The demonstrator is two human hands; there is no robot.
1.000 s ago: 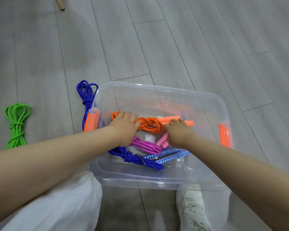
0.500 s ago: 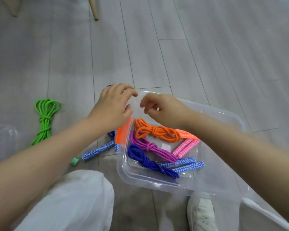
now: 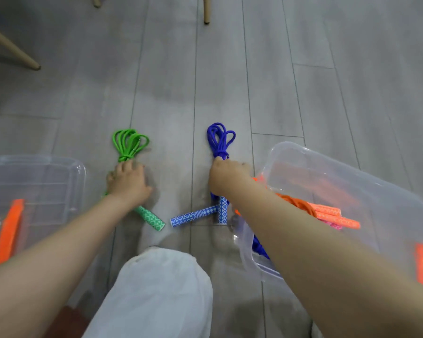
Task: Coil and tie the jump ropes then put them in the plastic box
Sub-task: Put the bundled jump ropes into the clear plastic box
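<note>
**Both your hands down on coiled ropes on the floor**

Your left arm reaches forward and your left hand (image 3: 128,182) lies palm down on the middle of the green jump rope (image 3: 130,143), fingers curled over the bundle so that they grip it against the floor (image 3: 171,81). Your right arm runs out beside it, and your right hand (image 3: 226,178) closes round the middle of the blue jump rope (image 3: 220,139) in the same way, knuckles up.

The green rope is coiled and tied: its loops fan out beyond your fingers, and a green patterned handle (image 3: 150,218) sticks out beneath your wrist. The blue rope is coiled and knotted too, with its loops pointing away from you and two blue-and-white patterned handles (image 3: 195,215) splayed on the floor below your hand. Both ropes lie side by side, apart, on the grey boards.

The plastic box (image 3: 327,172) sits just right of the blue rope, under your right forearm. Inside it you can see an orange rope (image 3: 300,204) with orange handles, a bit of pink, and a dark blue coil at the near wall.
</note>
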